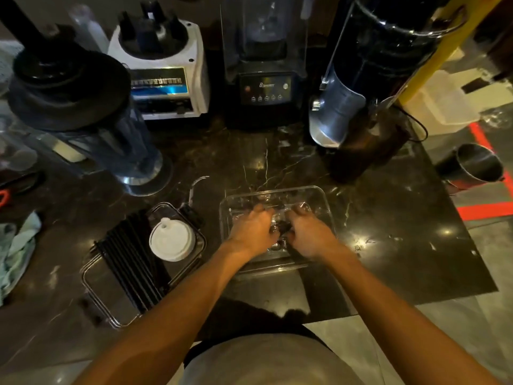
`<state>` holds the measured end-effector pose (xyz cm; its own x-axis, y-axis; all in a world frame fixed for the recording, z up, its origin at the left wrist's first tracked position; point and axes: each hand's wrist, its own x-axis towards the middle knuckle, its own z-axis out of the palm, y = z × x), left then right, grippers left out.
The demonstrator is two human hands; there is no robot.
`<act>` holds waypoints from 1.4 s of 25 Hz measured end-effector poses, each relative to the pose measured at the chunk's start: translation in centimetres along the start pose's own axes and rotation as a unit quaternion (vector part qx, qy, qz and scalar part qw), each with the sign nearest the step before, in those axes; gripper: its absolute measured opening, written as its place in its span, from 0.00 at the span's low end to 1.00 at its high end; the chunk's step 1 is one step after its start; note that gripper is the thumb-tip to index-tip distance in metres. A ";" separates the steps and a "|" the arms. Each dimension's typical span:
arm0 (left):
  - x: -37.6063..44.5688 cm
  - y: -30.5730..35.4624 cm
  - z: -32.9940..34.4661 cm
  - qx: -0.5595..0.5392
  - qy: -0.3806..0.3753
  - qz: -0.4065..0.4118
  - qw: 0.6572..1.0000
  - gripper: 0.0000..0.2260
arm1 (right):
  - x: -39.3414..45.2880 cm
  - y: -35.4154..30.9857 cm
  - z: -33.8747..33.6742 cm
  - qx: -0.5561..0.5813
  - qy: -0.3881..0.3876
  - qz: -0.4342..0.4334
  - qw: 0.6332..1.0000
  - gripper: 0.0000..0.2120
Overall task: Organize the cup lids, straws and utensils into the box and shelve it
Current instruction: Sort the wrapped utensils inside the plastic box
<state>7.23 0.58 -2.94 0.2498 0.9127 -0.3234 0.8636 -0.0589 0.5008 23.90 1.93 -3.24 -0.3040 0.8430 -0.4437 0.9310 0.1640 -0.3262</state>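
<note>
desk [388, 245]: black marble w/ white veins | straws [130, 262]: all black, 9 o'clock of the clear box [322, 198] | cup lid [172, 240]: plain white | cloth [16, 251]: pale teal, far 9 | blender base [191, 87]: white w/ blue label, 11 | floor tape [485, 211]: red-orange, 3 | post [444, 48]: yellow, 1

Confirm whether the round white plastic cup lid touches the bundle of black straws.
Touching. The head view shows the round white plastic cup lid overlapping the bundle of black straws with no gap.

A drink shop's work corner is being shown: blenders [163, 70] and a coffee grinder [369, 79] are being kept on a dark desk [388, 218], beside white cup lids [172, 240].
</note>
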 end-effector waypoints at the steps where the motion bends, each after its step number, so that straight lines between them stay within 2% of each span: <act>1: 0.1 0.0 0.6 0.027 -0.024 -0.014 0.999 0.22 | 0.2 0.3 0.3 -0.023 -0.010 0.001 1.000 0.26; 4: 0.1 -0.2 2.0 0.079 -0.042 -0.039 0.995 0.23 | 0.8 0.7 0.7 -0.087 -0.013 0.006 0.996 0.28; 8: 0.0 -0.6 2.4 0.078 -0.018 -0.053 0.995 0.21 | 1.3 1.1 0.4 -0.098 0.014 -0.011 0.995 0.20; 12: 0.0 -1.2 2.2 0.000 -0.013 -0.075 0.997 0.08 | 0.9 1.9 -1.4 -0.066 -0.002 -0.048 0.997 0.12; 14: -0.2 -1.5 1.8 -0.063 -0.011 -0.079 0.995 0.06 | 0.7 2.0 -2.3 -0.057 -0.001 -0.078 0.995 0.07; 15: -0.4 -1.6 1.5 -0.087 -0.007 -0.077 0.993 0.06 | 0.6 2.0 -2.8 -0.045 -0.004 -0.080 0.996 0.06; 18: -0.6 -2.2 0.9 -0.098 0.000 -0.052 0.994 0.06 | 0.7 1.7 -3.7 0.029 -0.031 -0.049 0.998 0.12; 20: -0.7 -2.5 0.4 -0.100 0.003 -0.038 0.994 0.08 | 0.7 1.5 -4.2 0.090 -0.027 -0.045 0.995 0.11; 22: -0.8 -2.5 -0.1 -0.122 0.000 -0.035 0.992 0.13 | 0.6 1.3 -4.8 0.131 -0.028 -0.064 0.989 0.08; 24: -1.2 -2.3 -0.4 -0.144 -0.004 -0.027 0.989 0.23 | 0.7 1.5 -5.2 0.166 -0.054 -0.082 0.981 0.05; 25: -1.3 -2.2 -0.5 -0.150 -0.009 -0.020 0.988 0.25 | 0.7 1.5 -5.2 0.187 -0.067 -0.084 0.976 0.04; 28: -1.5 -1.9 -0.4 -0.175 -0.034 0.008 0.984 0.13 | 1.0 1.3 -4.8 0.248 -0.061 -0.057 0.965 0.06; 30: -1.7 -2.2 -0.4 -0.169 -0.039 0.006 0.985 0.08 | 1.4 1.4 -4.3 0.275 -0.002 -0.025 0.961 0.09; 32: -2.1 -2.7 -0.6 -0.160 -0.023 -0.004 0.987 0.06 | 1.6 1.8 -4.1 0.224 0.081 0.017 0.971 0.08; 33: -2.5 -2.9 -0.9 -0.157 -0.007 -0.008 0.988 0.06 | 1.6 2.0 -4.0 0.172 0.090 0.025 0.981 0.07; 35: -3.0 -3.3 -1.5 -0.162 0.020 -0.006 0.987 0.06 | 1.4 2.0 -3.2 0.078 0.007 0.001 0.997 0.07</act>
<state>2.95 -1.39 -2.44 0.2174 0.9280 -0.3024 0.6790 0.0788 0.7299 26.03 5.07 -1.85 -0.2979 0.8502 -0.4341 0.8888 0.0811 -0.4511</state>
